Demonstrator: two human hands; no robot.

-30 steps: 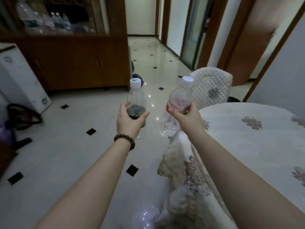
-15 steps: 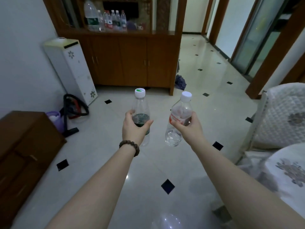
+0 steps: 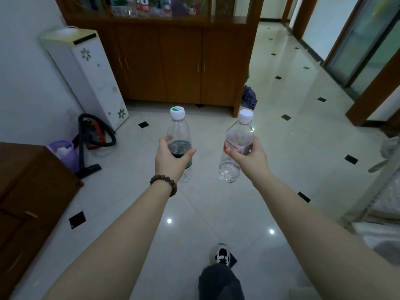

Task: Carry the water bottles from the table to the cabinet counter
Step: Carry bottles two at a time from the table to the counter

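My left hand (image 3: 171,160) grips a clear bottle with a green label (image 3: 179,131) and a white cap, held upright. My right hand (image 3: 249,158) grips a clear bottle with a red label (image 3: 237,137), tilted slightly to the right. Both bottles are held out in front of me over the tiled floor. The brown wooden cabinet (image 3: 179,61) stands ahead, and its counter (image 3: 229,19) carries several bottles (image 3: 138,6) at the top of the view.
A white appliance (image 3: 86,72) leans by the wall left of the cabinet. A vacuum hose (image 3: 95,133) and purple bin (image 3: 65,152) sit on the floor at left, beside a low brown cabinet (image 3: 28,191). A covered chair (image 3: 381,202) is at right. My shoe (image 3: 221,254) steps forward.
The view has swung left and moved closer to the cabinet; the table has dropped out of sight. Both hands still hold their bottles in front of me.
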